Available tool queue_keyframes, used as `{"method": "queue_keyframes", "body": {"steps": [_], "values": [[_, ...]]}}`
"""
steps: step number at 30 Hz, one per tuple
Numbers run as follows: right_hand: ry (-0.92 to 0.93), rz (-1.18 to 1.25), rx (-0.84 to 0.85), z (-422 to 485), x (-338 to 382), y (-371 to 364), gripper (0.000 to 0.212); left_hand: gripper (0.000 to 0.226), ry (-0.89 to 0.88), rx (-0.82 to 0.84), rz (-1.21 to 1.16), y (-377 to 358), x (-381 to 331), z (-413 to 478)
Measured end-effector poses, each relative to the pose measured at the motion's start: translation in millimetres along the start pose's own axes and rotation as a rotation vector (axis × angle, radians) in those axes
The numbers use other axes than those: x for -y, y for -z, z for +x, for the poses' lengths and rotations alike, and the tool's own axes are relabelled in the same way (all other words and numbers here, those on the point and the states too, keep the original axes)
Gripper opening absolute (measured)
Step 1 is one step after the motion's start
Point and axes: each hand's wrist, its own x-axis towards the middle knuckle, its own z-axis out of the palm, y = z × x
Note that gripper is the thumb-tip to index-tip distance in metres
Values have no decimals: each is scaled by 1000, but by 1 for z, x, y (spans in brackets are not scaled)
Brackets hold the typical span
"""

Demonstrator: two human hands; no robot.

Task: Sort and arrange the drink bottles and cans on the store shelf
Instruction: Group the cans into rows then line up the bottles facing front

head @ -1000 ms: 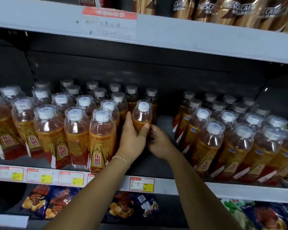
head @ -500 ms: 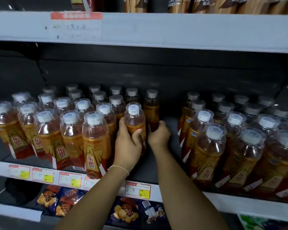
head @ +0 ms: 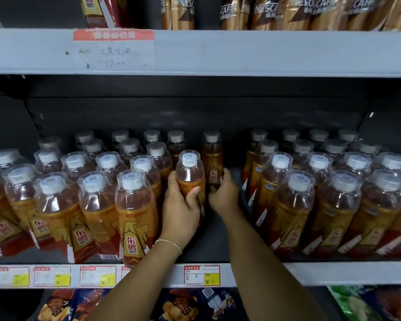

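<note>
Single head-worn wide-angle view, facing forward and slightly down, close to the middle shelf (head: 333, 272); no second view

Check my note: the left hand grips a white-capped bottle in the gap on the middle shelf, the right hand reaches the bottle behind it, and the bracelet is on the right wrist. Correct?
Not quite. The head view shows the bracelet on the left wrist, below the left hand gripping the bottle; the rest holds.

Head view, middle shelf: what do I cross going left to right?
left block of bottles → left hand gripping the front bottle → right hand at the rear bottle → right block of bottles
</note>
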Motion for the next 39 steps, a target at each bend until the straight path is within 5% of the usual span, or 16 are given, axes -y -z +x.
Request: {"method": "queue_keyframes", "body": {"steps": [8,14,25,32,39], "values": [[-10,26,-56,6,0,-7,51,59,1,6,5,-2,2,3],[-73,150,27,3,7,9,71,64,53,28,-54,-1,1,6],[9,445,245,-53,-5,48,69,46,140,167,-311,-32,0,22],[6,266,134,-45,1,39,63,49,245,233,-464,-41,2,43],[60,108,90,-36,1,33,49,55,360,262,-289,-33,5,29]]}}
